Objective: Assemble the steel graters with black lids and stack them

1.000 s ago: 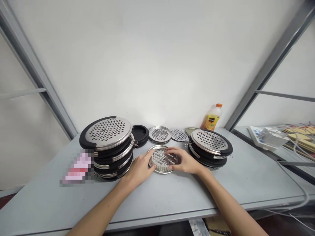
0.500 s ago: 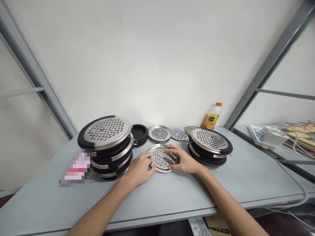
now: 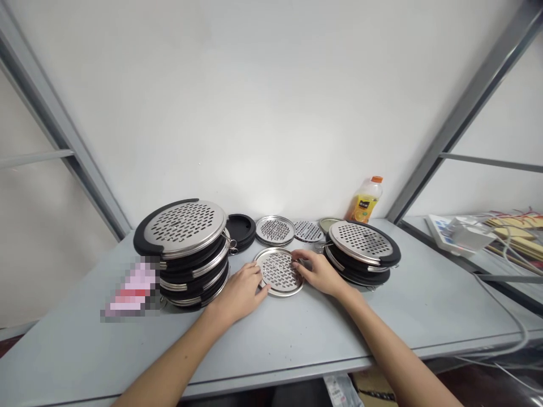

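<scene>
A round perforated steel disc (image 3: 278, 271) lies flat on the grey table (image 3: 297, 333) in front of me. My left hand (image 3: 240, 294) rests at its left rim with fingertips touching the edge. On the right rim sits my right hand (image 3: 319, 273), fingers curled over the edge. A tall stack of black-rimmed steel graters (image 3: 184, 251) stands to the left of my left hand. A lower stack of the same graters (image 3: 362, 253) stands just right of my right hand.
Behind the disc lie a black round lid (image 3: 241, 229), two more perforated discs (image 3: 275, 230) (image 3: 309, 230) and a juice bottle (image 3: 365, 200) by the wall. A blurred pink item (image 3: 131, 288) sits at the left. Cables and boxes (image 3: 479, 237) crowd the right shelf.
My right hand has slid off the top of the disc to its right rim, uncovering the perforated face. My left hand has stayed at the left rim.
</scene>
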`<act>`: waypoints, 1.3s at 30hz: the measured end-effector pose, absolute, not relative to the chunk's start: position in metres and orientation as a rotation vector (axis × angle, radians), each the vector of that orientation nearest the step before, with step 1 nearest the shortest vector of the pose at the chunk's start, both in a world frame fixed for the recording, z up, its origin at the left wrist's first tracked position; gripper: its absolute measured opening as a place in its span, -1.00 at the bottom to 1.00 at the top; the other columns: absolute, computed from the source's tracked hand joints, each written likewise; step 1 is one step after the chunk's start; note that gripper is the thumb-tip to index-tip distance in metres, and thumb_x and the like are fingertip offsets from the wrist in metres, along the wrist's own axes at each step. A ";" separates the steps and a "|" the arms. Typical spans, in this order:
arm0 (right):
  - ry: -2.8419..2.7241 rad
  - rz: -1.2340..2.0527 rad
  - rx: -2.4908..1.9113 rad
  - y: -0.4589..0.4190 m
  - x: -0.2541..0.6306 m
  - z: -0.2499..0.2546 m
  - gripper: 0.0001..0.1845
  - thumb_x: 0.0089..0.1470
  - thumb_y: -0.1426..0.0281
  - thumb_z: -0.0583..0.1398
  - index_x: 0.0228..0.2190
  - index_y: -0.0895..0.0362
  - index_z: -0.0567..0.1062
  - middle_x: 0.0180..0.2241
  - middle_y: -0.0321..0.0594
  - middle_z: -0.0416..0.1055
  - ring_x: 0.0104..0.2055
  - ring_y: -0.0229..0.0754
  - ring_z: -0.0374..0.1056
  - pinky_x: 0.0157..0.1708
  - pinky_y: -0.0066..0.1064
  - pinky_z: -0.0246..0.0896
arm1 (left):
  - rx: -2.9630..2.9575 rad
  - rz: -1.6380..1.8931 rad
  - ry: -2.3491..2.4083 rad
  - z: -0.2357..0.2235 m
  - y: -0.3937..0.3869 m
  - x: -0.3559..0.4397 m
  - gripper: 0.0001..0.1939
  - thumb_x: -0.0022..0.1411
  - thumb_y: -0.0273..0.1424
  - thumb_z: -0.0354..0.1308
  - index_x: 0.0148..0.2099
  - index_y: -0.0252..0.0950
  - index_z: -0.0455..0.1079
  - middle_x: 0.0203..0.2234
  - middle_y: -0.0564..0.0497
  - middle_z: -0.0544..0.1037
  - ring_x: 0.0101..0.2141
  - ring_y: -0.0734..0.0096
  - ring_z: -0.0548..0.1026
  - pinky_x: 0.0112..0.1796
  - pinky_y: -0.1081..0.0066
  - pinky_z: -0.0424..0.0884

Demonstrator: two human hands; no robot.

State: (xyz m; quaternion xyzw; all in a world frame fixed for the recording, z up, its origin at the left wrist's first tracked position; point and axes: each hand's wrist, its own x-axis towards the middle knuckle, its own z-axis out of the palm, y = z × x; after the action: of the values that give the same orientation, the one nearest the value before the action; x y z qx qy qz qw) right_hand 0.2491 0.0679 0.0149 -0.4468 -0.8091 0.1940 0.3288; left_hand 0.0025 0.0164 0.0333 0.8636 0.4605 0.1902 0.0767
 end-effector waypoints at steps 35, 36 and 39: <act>-2.128 0.493 -0.932 0.067 0.236 0.007 -0.69 0.08 0.37 0.17 -0.11 0.12 0.48 0.01 -0.04 0.40 0.16 0.03 0.19 0.14 -0.03 0.08 | 2.604 0.686 1.501 0.035 0.008 0.012 -0.52 0.23 -0.20 0.12 0.15 -0.27 0.27 -0.01 -0.17 0.41 0.02 0.08 0.35 0.03 0.18 0.27; -2.120 0.448 -0.971 0.067 0.235 0.007 -0.74 0.09 0.36 0.15 -0.16 0.12 0.51 -0.02 -0.04 0.41 0.12 0.03 0.23 0.12 -0.03 0.11 | 2.586 0.671 1.478 0.034 0.009 0.011 -0.46 0.22 -0.16 0.12 0.18 -0.27 0.24 0.08 -0.19 0.34 0.10 0.05 0.29 0.08 0.16 0.23; -2.119 0.336 -1.096 0.069 0.235 0.008 -0.76 0.15 0.35 0.10 -0.32 0.12 0.58 -0.09 -0.05 0.45 0.03 0.03 0.28 0.06 -0.04 0.16 | 2.548 0.589 1.360 0.030 0.010 0.009 -0.37 0.25 -0.12 0.08 0.28 -0.25 0.10 0.27 -0.17 0.11 0.25 0.07 0.06 0.19 0.14 0.08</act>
State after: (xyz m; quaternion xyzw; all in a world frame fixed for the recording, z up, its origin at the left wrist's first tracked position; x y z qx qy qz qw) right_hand 0.2351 0.0686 0.0076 -0.4247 -0.8212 0.1301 0.3583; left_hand 0.0086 0.0102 0.0303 0.8604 0.4591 0.1990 0.0969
